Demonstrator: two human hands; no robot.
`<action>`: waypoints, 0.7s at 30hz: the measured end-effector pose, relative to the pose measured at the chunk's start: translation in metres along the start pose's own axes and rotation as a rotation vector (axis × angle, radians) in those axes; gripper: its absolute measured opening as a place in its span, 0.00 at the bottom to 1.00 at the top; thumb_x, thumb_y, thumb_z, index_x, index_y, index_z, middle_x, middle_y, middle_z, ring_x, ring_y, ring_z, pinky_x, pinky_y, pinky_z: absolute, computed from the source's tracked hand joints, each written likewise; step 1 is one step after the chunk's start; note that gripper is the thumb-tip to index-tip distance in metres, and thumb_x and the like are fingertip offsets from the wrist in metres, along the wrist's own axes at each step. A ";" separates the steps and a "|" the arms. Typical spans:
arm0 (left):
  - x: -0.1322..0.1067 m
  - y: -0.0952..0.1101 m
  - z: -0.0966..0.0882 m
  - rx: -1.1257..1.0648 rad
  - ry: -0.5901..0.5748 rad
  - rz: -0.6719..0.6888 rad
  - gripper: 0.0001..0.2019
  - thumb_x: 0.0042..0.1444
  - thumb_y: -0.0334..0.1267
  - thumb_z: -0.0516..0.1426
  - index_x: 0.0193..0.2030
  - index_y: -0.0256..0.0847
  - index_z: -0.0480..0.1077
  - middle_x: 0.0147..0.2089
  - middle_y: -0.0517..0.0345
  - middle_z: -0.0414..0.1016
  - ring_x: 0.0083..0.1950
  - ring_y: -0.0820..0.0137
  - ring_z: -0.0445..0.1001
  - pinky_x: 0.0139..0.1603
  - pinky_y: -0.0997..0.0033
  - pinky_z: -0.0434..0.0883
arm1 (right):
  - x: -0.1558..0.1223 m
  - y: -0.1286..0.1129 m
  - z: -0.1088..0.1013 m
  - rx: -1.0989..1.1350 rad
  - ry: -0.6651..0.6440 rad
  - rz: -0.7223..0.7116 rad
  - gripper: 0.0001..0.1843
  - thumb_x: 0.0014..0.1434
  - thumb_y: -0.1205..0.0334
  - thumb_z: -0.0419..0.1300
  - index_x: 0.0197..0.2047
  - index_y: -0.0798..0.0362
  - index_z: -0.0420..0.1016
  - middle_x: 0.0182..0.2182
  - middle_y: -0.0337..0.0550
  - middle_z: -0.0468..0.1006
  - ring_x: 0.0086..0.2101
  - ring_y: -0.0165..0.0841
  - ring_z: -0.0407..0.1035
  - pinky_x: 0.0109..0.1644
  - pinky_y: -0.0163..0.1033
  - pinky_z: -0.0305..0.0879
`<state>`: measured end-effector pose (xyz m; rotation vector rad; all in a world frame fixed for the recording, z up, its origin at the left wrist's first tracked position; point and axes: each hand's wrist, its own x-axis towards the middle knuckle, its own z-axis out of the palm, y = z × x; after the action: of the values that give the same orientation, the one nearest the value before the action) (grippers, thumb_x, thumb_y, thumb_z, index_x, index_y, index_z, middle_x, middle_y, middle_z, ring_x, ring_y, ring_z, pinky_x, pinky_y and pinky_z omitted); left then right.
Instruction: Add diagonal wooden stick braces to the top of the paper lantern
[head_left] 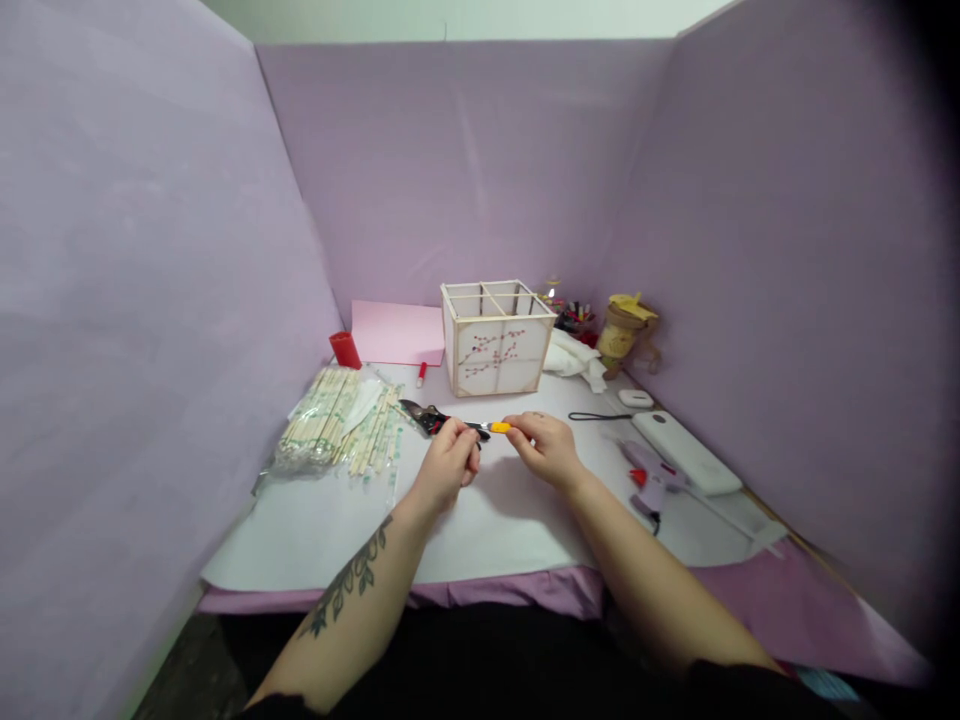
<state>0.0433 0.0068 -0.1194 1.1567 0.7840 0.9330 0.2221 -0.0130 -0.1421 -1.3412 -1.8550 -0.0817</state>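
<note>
A slim, pen-like thing with a yellow end (500,428) and a pale shaft spans the gap between my hands, above the table. My left hand (450,455) is closed around its pale end, and my right hand (545,445) pinches the yellow end. Its exact kind is too small to make out. Just behind my left hand lie dark pruning shears (426,415), their handles partly hidden. Beyond both hands stands a box-shaped lantern (499,358) of wooden sticks and white paper, open at the top, with a red blossom branch on its front.
Bundled chopsticks (319,420) in clear plastic lie at left, near a red cup-like container (345,350) and pink sheet (397,332). A red-and-white small tube (421,375) sits behind the shears. At right are a glue gun (656,475), a white power bank (686,450) and a yellow-lidded cup (619,330).
</note>
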 end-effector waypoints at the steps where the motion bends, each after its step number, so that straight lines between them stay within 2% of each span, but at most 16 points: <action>1: 0.000 0.000 0.000 0.004 0.000 -0.003 0.10 0.56 0.43 0.54 0.32 0.43 0.56 0.15 0.72 0.62 0.12 0.82 0.47 0.12 0.81 0.43 | 0.000 0.000 0.000 0.001 0.001 -0.001 0.17 0.65 0.56 0.50 0.39 0.53 0.79 0.22 0.41 0.75 0.26 0.34 0.68 0.33 0.37 0.59; 12: -0.002 -0.001 0.001 0.004 -0.014 -0.016 0.12 0.55 0.46 0.56 0.33 0.43 0.57 0.15 0.71 0.62 0.12 0.82 0.47 0.13 0.81 0.43 | -0.001 0.002 0.002 -0.024 -0.005 0.025 0.18 0.65 0.55 0.49 0.39 0.51 0.79 0.23 0.41 0.76 0.27 0.34 0.69 0.34 0.37 0.59; 18: -0.002 0.001 0.000 -0.028 -0.028 -0.035 0.14 0.54 0.47 0.56 0.32 0.43 0.56 0.15 0.72 0.61 0.11 0.82 0.46 0.13 0.81 0.42 | 0.002 0.019 0.003 -0.094 0.089 0.208 0.17 0.65 0.56 0.49 0.41 0.50 0.79 0.31 0.45 0.82 0.31 0.37 0.73 0.32 0.38 0.61; 21: 0.000 0.003 -0.002 -0.051 -0.026 -0.050 0.14 0.54 0.48 0.56 0.33 0.43 0.57 0.15 0.71 0.62 0.11 0.82 0.46 0.13 0.81 0.42 | 0.002 0.019 0.001 -0.081 0.085 0.210 0.18 0.65 0.56 0.48 0.41 0.50 0.79 0.32 0.44 0.82 0.33 0.37 0.74 0.34 0.37 0.62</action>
<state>0.0410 0.0082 -0.1174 1.0981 0.7608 0.8895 0.2364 -0.0027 -0.1484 -1.5572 -1.6460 -0.1031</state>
